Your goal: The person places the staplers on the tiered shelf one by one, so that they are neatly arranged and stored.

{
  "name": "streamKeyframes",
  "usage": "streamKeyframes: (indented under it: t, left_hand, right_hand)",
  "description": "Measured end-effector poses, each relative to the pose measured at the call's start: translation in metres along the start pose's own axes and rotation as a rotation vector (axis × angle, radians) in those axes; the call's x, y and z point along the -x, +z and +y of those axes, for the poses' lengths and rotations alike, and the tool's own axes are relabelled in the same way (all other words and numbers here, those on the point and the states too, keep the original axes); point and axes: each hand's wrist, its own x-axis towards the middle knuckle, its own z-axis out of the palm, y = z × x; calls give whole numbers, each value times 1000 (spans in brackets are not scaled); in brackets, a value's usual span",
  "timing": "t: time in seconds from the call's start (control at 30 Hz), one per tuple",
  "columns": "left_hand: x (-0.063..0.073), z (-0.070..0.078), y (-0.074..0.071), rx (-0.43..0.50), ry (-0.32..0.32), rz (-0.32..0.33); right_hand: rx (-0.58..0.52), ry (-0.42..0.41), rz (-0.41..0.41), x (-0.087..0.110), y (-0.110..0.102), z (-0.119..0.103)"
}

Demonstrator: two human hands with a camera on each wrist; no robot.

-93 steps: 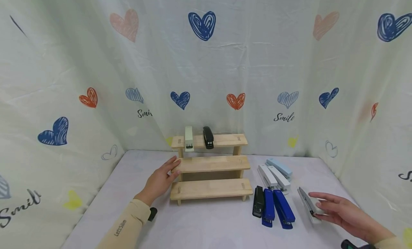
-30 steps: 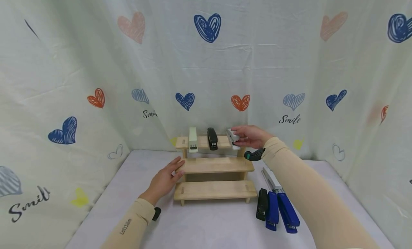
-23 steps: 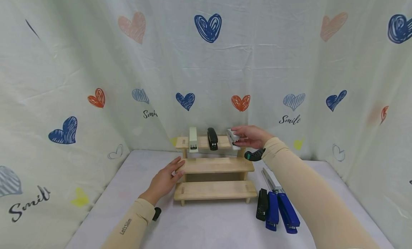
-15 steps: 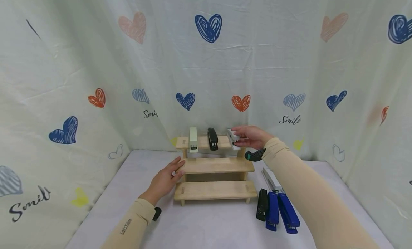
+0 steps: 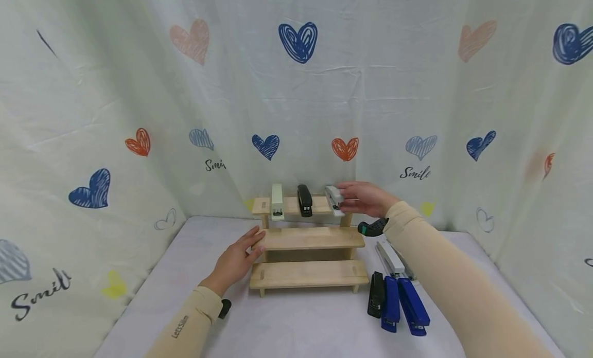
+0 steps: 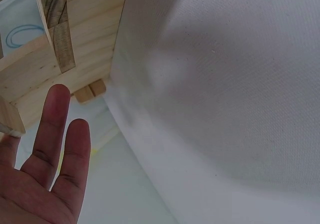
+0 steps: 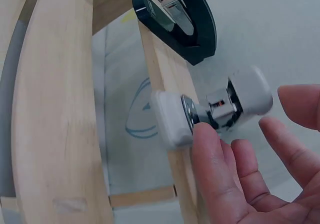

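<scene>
A three-tier wooden shelf (image 5: 308, 238) stands on the table. On its top tier, a white stapler (image 5: 334, 200) sits at the right end, beside a black stapler (image 5: 304, 200) and a pale green stapler (image 5: 277, 201). My right hand (image 5: 366, 198) is at the white stapler's right side. In the right wrist view its fingers (image 7: 215, 169) are spread around the white stapler (image 7: 172, 119), with a gap on the far side. My left hand (image 5: 235, 261) rests against the shelf's left side at the middle tier, its fingers (image 6: 75, 159) extended in the left wrist view.
Right of the shelf on the table lie a black stapler (image 5: 376, 295), two blue staplers (image 5: 391, 304) and a white stapler (image 5: 390, 257). My right forearm hides part of that group. A heart-printed curtain (image 5: 306, 101) hangs close behind the shelf.
My right hand carried the white stapler from the table's right side to the top tier. In the last half second its fingers loosened and drew slightly right. The left hand stayed at the shelf.
</scene>
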Motion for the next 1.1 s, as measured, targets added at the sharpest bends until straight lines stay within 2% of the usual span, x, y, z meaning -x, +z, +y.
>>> streamKeyframes:
  t: [0.23,0.6,0.87,1.1]
  left_hand:
    - [0,1,0,23,8,-4]
    - [0,2,-1,20,28,-5]
    - [0,1,-2,23,16,-16]
    - [-1,1,0,21,9,-16]
  right_hand:
    - [39,-30,-13,31,-25,20]
    - [172,-73,-18,118,-79,94]
    - [189,-4,1,163,-102,149]
    - [200,67,67,180,-102,183]
